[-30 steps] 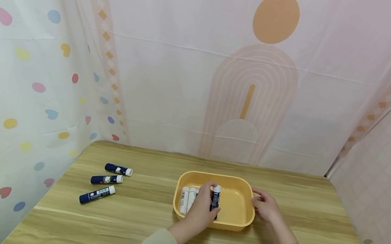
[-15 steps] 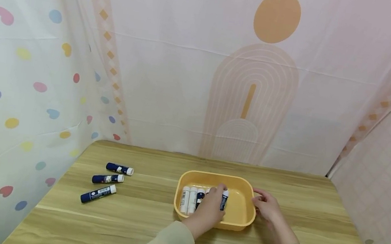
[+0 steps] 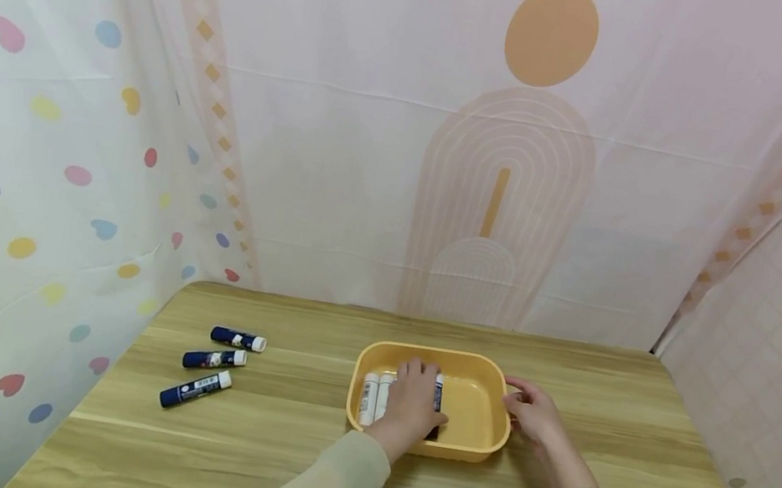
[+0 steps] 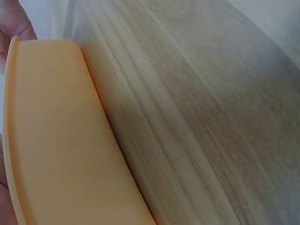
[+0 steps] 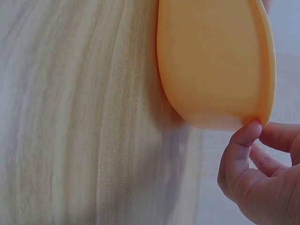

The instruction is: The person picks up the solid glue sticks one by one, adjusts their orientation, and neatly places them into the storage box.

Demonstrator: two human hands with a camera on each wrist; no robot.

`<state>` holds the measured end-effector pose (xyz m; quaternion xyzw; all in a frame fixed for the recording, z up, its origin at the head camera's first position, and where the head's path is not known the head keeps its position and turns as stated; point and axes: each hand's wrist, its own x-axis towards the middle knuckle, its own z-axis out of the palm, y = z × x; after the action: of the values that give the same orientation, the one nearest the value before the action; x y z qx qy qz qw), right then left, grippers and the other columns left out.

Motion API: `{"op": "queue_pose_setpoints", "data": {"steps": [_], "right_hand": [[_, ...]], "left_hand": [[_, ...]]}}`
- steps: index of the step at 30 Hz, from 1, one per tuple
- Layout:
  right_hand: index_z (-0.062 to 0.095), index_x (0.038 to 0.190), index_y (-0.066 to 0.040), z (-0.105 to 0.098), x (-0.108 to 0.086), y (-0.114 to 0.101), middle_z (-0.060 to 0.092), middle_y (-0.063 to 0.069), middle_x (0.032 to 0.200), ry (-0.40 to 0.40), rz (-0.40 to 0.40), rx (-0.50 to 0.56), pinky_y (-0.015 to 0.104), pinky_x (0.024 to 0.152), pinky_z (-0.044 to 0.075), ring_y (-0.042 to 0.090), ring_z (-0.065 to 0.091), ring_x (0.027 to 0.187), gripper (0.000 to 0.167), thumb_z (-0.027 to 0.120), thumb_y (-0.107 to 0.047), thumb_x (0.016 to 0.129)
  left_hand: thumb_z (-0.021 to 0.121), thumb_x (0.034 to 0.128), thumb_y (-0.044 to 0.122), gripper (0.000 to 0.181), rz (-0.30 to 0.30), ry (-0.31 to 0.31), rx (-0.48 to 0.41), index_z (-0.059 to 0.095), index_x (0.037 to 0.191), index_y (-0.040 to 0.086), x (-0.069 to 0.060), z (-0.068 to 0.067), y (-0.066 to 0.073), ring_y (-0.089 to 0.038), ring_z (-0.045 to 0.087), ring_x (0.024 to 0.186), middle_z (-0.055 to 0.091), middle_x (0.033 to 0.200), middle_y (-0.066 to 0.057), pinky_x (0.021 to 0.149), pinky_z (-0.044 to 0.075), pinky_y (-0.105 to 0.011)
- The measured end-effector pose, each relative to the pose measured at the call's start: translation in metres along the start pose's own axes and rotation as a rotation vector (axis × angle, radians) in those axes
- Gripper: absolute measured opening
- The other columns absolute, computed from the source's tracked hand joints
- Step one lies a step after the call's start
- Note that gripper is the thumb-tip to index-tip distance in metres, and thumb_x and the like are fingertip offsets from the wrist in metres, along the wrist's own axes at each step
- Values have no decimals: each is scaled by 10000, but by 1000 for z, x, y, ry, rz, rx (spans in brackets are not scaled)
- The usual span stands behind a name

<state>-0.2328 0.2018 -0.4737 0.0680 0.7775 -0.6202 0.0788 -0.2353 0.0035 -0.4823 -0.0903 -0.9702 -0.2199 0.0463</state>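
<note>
My left hand (image 3: 411, 405) reaches into a yellow plastic tray (image 3: 487, 360), arched over a row of glue sticks. White glue sticks (image 3: 369, 399) lie at the tray's left end. A dark blue glue stick (image 3: 437, 403) shows beside the thumb; the hand hides the others, and whether it grips any is unclear. At the tray's right end, my right hand (image 3: 536, 413) pinches the rim between thumb and fingers, as the right wrist view shows with the hand (image 5: 262, 173) at the tray corner (image 5: 215, 70). In the left wrist view the tray's outer wall (image 4: 65, 131) fills the left side.
Three dark blue glue sticks with white ends, the back one (image 3: 238, 338), the middle one (image 3: 214, 358) and the front one (image 3: 195, 389), lie apart on the wooden table (image 3: 270, 445), left of the tray. Patterned cloth (image 3: 339, 186) hangs behind the table and at both sides.
My left hand first shifted right inside the tray, then back left. The dark glue stick by its thumb also lies farther left than half a second ago. My right hand stays on the rim.
</note>
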Motion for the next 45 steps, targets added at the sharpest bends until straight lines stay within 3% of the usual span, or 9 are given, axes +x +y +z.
{"op": "queue_pose_setpoints", "data": {"steps": [9,17,22,26,29,33,38,45], "right_hand": [[441,1351,55,0,2,1,522,84,887,3,3,1,235,569,479,135,534,690,424,493,16,932],[447,1354,42,0,2,2,529,99,908,10,3,-12,257,588,491,144,535,708,420,491,9,937],[451,1345,53,1,1,3,528,84,888,16,-6,-19,264,591,497,139,529,701,417,499,6,933],[450,1347,51,1,1,3,530,88,893,14,-5,-22,265,593,496,139,532,701,416,497,4,936],[444,1358,40,0,0,2,530,94,905,10,1,-24,264,595,493,144,537,703,420,493,-3,943],[438,1366,32,1,0,1,530,93,910,5,8,-20,261,593,492,148,543,701,424,491,-10,948],[438,1361,38,3,0,1,525,89,906,8,10,-8,261,596,493,141,541,705,422,489,-2,944],[432,1363,45,3,-1,1,537,94,916,15,24,-2,260,590,492,134,549,698,425,491,0,944]], "left_hand": [[840,650,447,661,9,-35,101,615,1154,84,1,1,-1,-268,404,1061,463,1161,-94,834,419,-430],[780,686,533,701,19,-73,164,602,1221,118,0,-2,-1,-269,411,1105,463,1191,-84,872,399,-450],[718,782,491,654,56,-58,88,554,1307,136,0,-7,-7,-281,427,1145,481,1226,-88,911,404,-476],[686,846,394,563,117,4,-5,536,1327,143,-1,-20,-16,-287,470,1138,517,1231,-88,922,421,-491],[676,868,314,527,171,74,-75,525,1340,136,-3,-33,-29,-297,509,1121,540,1226,-109,927,440,-480],[671,874,239,534,172,138,-136,493,1366,132,-8,-49,-51,-312,518,1147,532,1266,-129,976,443,-461],[651,884,183,543,122,181,-188,458,1390,138,-17,-69,-90,-338,470,1225,494,1340,-138,1042,385,-494],[613,918,222,586,35,151,-193,375,1450,160,-41,-84,-147,-362,399,1297,422,1414,-162,1057,347,-535]]}}
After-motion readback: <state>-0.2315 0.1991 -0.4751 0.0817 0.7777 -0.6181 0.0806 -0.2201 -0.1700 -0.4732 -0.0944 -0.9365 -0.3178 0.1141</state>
